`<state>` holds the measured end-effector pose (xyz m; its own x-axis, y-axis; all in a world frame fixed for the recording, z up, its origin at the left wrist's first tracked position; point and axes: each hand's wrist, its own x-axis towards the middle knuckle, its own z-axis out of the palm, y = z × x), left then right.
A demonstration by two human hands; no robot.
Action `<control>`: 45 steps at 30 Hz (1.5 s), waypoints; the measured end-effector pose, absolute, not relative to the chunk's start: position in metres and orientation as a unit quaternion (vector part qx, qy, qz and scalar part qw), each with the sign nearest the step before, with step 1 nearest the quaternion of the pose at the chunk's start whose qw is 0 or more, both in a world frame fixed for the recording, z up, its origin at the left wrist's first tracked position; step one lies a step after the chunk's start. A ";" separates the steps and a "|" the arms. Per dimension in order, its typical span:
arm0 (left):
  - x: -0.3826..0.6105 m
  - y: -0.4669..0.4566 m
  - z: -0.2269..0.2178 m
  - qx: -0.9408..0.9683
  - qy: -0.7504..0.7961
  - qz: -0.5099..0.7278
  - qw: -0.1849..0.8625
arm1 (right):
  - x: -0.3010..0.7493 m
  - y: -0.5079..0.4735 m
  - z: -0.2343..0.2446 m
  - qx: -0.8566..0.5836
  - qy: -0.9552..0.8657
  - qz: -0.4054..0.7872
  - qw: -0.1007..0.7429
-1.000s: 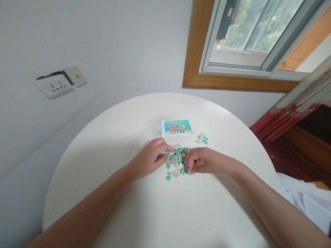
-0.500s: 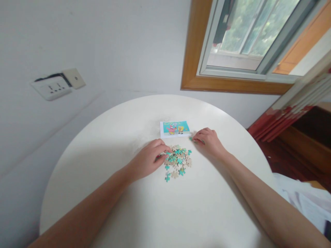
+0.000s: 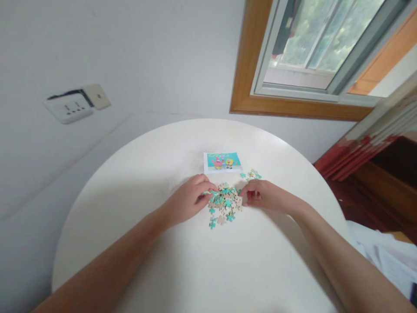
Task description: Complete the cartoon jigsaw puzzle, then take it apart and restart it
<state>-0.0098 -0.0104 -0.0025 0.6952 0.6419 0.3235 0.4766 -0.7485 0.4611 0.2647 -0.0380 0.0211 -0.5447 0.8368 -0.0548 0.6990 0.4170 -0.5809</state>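
Observation:
A loose pile of jigsaw puzzle pieces (image 3: 227, 202), teal and plain beige, lies mid-table. My left hand (image 3: 188, 199) rests at the pile's left edge, thumb and fingers curled around a teal puzzle piece (image 3: 214, 194). From the right, my right hand (image 3: 265, 195) reaches the pile's other edge with curled fingers; whatever is at its fingertips is mostly hidden. Just beyond that hand lies a small group of puzzle pieces (image 3: 253, 174), with a single teal piece (image 3: 243, 175) beside it. Behind the pile sits a small picture card or box (image 3: 223, 161) showing cartoon figures on teal.
The round white table (image 3: 182, 269) stands against a wall with a socket plate (image 3: 70, 107). A wood-framed window (image 3: 299, 108) is at the back right. Beside the table on the right are a red and white curtain (image 3: 345, 150) and white papers or bags (image 3: 381, 252).
My right hand has moved toward me, from the spot beside the card to the pile's right edge, uncovering the small group of pieces. My left hand stays at the pile.

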 end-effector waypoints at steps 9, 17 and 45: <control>-0.010 -0.010 -0.003 0.907 0.309 0.235 0.166 | 0.253 -0.041 0.016 -0.425 -0.843 0.291 0.152; -0.011 -0.010 -0.004 0.903 0.311 0.243 0.168 | 0.238 -0.046 0.009 -0.439 -0.824 0.300 0.195; -0.011 -0.011 -0.001 0.903 0.307 0.248 0.171 | 0.291 -0.011 0.012 -0.561 -0.785 0.064 0.254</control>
<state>-0.0111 -0.0108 -0.0010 0.6893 0.6382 0.3428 0.4689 -0.7537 0.4604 0.2914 -0.0110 0.0118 -0.2406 0.9138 0.3271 0.8491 0.3615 -0.3852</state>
